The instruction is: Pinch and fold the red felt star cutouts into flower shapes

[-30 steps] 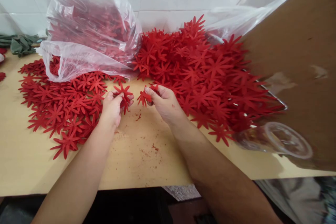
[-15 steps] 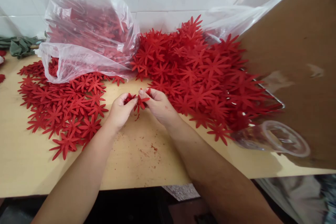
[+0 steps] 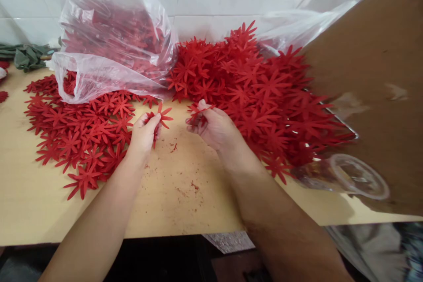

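My left hand pinches a red star-shaped petal piece, its narrow petals spread past my thumb; more red shows behind the fingers. My right hand is closed on another red petal piece, partly hidden by my fingers and slightly blurred. A gap of bare table separates the two hands. To the left lies a flat heap of the same red petal pieces. A taller pile of larger-looking red petal pieces rises just behind and right of my right hand.
A clear plastic bag full of red pieces stands at the back left. On the right, a clear plastic cup lies on its side against a brown cardboard box. Red scraps dot the table. Green fabric leaves lie far left.
My hands were together over the red pieces; now they have moved apart, left hand to the left, right hand to the right, each with red petals in its fingers.
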`<state>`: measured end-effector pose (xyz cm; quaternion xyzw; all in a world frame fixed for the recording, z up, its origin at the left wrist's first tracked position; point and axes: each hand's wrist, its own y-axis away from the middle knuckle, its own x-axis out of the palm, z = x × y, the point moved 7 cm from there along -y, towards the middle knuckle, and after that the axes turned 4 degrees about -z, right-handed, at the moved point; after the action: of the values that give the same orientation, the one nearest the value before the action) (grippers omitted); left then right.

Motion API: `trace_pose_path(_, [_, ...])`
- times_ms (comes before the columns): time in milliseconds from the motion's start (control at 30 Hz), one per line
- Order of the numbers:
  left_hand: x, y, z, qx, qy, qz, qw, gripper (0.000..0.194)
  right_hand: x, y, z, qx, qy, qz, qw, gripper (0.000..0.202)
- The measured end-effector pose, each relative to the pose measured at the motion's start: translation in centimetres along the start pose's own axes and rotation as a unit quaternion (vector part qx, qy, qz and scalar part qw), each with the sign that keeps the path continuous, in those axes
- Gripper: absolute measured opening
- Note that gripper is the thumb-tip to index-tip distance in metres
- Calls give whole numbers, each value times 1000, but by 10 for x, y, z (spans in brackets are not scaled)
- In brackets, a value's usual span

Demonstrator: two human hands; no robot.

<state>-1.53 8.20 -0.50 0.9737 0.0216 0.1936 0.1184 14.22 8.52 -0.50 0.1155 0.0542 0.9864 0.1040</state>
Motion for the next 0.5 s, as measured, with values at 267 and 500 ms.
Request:
trace_pose_path(267, [13,11,15,-118,7,71,990,3,12,8,-1,40,44,46,997,35])
trace_pose_path(500, [15,8,19,-84,-23,88,992,5,24,14,5,-50,115,59,990,45])
